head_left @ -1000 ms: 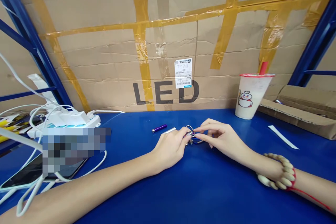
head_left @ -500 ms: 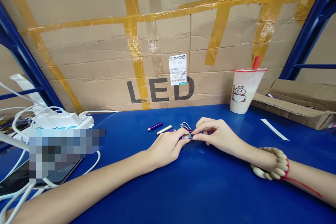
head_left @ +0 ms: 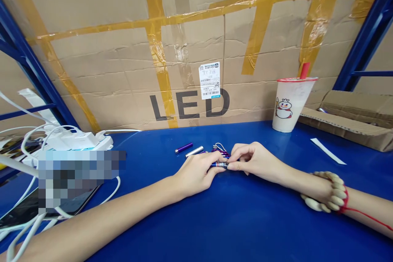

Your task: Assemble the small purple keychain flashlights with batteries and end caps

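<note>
My left hand (head_left: 198,170) and my right hand (head_left: 254,160) meet at the middle of the blue table (head_left: 233,221), both pinching a small dark battery (head_left: 220,164) between their fingertips. Just behind the fingers lie a purple part with a metal key ring (head_left: 220,147), a silver tube (head_left: 194,151) and a purple tube (head_left: 184,147). A beaded bracelet (head_left: 325,192) circles my right wrist.
A taped cardboard box marked LED (head_left: 190,49) stands along the back. A drink cup with a red straw (head_left: 290,104) is at the right, beside a flat carton (head_left: 350,125) and a white paper strip (head_left: 328,151). A power strip (head_left: 80,141), white cables and a phone (head_left: 27,208) lie left.
My hands have lowered the small piece away from the key ring toward the table; the ring and purple part now lie behind my fingers. The view shifted slightly.
</note>
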Motion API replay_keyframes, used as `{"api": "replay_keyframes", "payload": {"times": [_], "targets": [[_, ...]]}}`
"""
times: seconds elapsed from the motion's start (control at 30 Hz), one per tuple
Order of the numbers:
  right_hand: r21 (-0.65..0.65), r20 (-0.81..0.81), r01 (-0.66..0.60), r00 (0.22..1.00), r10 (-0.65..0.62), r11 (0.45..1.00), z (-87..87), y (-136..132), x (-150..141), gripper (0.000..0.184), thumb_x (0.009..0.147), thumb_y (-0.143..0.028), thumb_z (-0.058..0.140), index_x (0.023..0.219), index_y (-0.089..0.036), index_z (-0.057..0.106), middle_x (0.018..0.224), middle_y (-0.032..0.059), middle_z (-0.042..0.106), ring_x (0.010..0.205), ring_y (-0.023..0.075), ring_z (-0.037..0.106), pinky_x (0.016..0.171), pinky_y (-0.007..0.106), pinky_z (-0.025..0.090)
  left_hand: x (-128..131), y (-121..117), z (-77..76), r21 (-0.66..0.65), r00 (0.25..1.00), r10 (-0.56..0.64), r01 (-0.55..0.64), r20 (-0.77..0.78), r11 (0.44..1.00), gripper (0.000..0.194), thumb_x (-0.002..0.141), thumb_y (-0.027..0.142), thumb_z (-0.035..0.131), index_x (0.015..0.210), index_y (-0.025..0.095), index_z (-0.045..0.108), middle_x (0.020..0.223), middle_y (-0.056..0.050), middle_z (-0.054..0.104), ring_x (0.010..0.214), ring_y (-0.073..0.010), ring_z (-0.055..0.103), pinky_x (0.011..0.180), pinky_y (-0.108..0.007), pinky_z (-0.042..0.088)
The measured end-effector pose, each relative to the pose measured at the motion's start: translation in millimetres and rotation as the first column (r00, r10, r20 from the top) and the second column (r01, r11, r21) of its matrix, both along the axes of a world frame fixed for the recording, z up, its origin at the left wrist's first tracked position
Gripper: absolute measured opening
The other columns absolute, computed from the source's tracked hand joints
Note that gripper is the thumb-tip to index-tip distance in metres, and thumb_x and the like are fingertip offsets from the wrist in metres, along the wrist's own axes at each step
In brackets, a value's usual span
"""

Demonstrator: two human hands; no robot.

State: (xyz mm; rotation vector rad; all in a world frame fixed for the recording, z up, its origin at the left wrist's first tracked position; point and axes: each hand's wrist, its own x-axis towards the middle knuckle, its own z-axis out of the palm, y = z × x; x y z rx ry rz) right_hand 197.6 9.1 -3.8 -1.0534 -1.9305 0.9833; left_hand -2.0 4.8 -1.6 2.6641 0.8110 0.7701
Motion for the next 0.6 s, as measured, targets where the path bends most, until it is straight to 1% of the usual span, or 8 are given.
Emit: {"api": "replay_keyframes", "payload": {"times": [0.17,0.37,0.6], "targets": [[-0.006,0.002,0.006,1.0,-0.006,1.0,1.2,-2.4,-1.3,0.03,0.062,-0.042,0.072,0.067,-0.013,0.068,0.072,0.002,0.055,0.044,0.0045,0.045,0.039,0.019,0.038,-0.2,1.3,0.1,0.019,1.0,0.016,-0.016,0.002,1.0,0.016,0.088,0.021,0.045,0.1,0.019,0.056,0.101,0.001,0.063,0.089,-0.0126,0.059,0.077,-0.021,0.043],[-0.004,0.034,0.005,0.999,-0.005,1.0,2.6,-3.8,-3.7,0.034,0.068,-0.046,0.065,0.067,-0.012,0.065,0.072,0.0028,0.054,0.044,0.0044,0.045,0.041,0.02,0.036,0.7,1.9,0.1,0.046,1.0,0.024,-0.023,-0.011,0.999,0.013,0.087,0.02,0.046,0.096,0.019,0.056,0.097,0.001,0.064,0.085,-0.0124,0.059,0.075,-0.021,0.043],[-0.03,0.058,0.006,0.998,-0.004,1.0,4.2,-6.0,-3.4,0.04,0.066,-0.05,0.066,0.059,-0.012,0.06,0.07,0.0017,0.052,0.044,0.0048,0.043,0.042,0.02,0.034,1.8,1.1,-1.1,0.074,0.999,0.041,-0.039,-0.024,0.997,0.011,0.087,0.021,0.046,0.093,0.018,0.056,0.094,0.0,0.064,0.084,-0.013,0.059,0.075,-0.022,0.044]]}}
